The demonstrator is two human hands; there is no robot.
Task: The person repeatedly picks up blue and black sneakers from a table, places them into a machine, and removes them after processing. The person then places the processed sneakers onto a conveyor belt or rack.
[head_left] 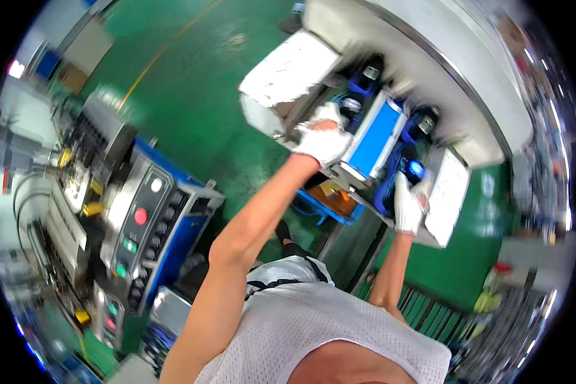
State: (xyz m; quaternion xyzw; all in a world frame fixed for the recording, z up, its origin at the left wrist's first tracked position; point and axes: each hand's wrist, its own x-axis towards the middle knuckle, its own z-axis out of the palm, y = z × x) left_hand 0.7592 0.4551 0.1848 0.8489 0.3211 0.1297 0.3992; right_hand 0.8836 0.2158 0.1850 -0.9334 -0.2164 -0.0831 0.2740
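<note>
My left hand (323, 137) in its white glove is closed around the near edge of the blue panel (372, 137), which lies flat on the grey machine (429, 57) at about one o'clock from me. My right hand (408, 203) (gloved too) sits at two o'clock, curled on a dark blue fixture (411, 171) with looping blue cable (387, 189) just beside it; whether the fingers are fully clamped I cannot tell, since the picture is blurred there.

The panel is between two blue clamps (365, 80) at its far end. An orange tray (336, 195) sits below it, toward five o'clock of my left hand. At nine o'clock a control box (144, 224) with red and green buttons stands on the green floor (192, 96).

I judge the risks so: gloved fingers sit close to the clamps and could get pinched if either shuts. The cable could snag my right wrist. I am leaning and reaching with both arms stretched, so a slip on the panel's smooth edge could drop it onto the tray.
</note>
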